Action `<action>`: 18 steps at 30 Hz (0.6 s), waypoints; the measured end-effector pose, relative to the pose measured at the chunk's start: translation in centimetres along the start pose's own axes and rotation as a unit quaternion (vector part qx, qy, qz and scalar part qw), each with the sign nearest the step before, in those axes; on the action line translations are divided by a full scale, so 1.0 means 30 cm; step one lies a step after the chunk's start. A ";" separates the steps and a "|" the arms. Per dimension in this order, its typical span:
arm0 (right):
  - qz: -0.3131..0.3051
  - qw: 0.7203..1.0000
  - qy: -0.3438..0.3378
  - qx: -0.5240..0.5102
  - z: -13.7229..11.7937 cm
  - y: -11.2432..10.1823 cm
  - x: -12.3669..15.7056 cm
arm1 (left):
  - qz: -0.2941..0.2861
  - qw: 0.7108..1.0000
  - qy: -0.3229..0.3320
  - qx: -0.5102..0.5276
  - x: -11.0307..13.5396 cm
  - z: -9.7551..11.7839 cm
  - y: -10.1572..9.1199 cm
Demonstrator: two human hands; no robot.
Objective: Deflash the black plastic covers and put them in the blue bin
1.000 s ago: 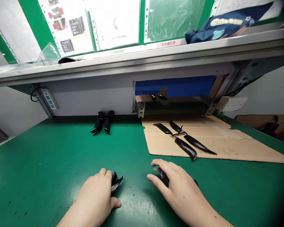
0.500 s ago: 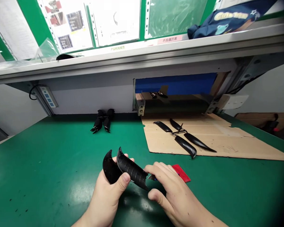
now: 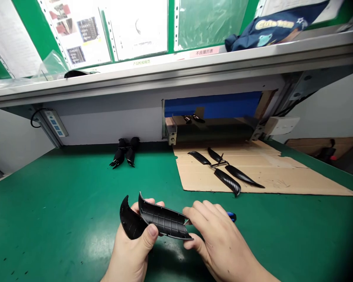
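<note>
My left hand (image 3: 135, 243) is closed around black curved plastic shells, its thumb pressing on the lower edge. The longer shell (image 3: 164, 222) lies tilted with its ribbed hollow side toward me; the darker shell (image 3: 130, 220) sits left of it, against the palm. My right hand (image 3: 214, 235) is closed round a slim tool. A blue-and-black end (image 3: 231, 216) sticks out behind the knuckles, and a small metal tip (image 3: 187, 222) shows by the longer shell's right end. The fingers hide the rest of the tool, so its kind is unclear. My right thumb touches that shell's lower right corner.
On the cardboard sheet (image 3: 191, 184) lies a black frame with four-way blades (image 3: 223, 166). A bundle of black parts (image 3: 125, 152) rests on the green table (image 3: 85, 188) at the back. Above runs a metal-edged shelf (image 3: 153, 80); a power strip (image 3: 56, 123) hangs left.
The longer shell has turned from its outer side to its hollow side. My right hand has closed in on its end. A red patch beside that hand has gone from view; a blue end shows.
</note>
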State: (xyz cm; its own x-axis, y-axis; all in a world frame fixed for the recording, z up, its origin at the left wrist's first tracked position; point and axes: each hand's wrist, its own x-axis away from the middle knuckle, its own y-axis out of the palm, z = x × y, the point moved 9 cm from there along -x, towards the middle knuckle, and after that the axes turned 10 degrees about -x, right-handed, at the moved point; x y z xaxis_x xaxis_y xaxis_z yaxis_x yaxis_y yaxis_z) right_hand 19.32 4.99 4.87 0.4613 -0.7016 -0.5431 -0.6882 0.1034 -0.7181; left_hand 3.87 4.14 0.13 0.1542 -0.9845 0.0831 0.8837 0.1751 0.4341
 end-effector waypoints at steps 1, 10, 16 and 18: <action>-0.007 1.000 0.002 0.005 0.001 0.006 -0.001 | -0.004 1.000 0.001 -0.002 0.000 0.000 0.001; -0.032 0.999 -0.001 0.023 0.008 0.021 0.004 | -0.054 0.995 0.063 -0.057 -0.016 0.006 -0.015; -0.118 0.987 0.011 -0.109 0.026 0.062 0.007 | -0.069 0.993 0.068 -0.073 -0.019 0.010 -0.005; -0.112 0.979 0.023 -0.172 0.030 0.059 0.005 | -0.046 0.996 0.058 -0.057 -0.015 0.010 -0.005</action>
State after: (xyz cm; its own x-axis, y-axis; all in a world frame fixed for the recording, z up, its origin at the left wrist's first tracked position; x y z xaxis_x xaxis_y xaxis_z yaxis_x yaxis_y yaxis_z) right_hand 18.68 5.72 3.13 0.6025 -0.7108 -0.3630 -0.7235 -0.2942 -0.6246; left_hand 3.54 4.54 0.28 0.1152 -0.9916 -0.0593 0.9397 0.0894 0.3302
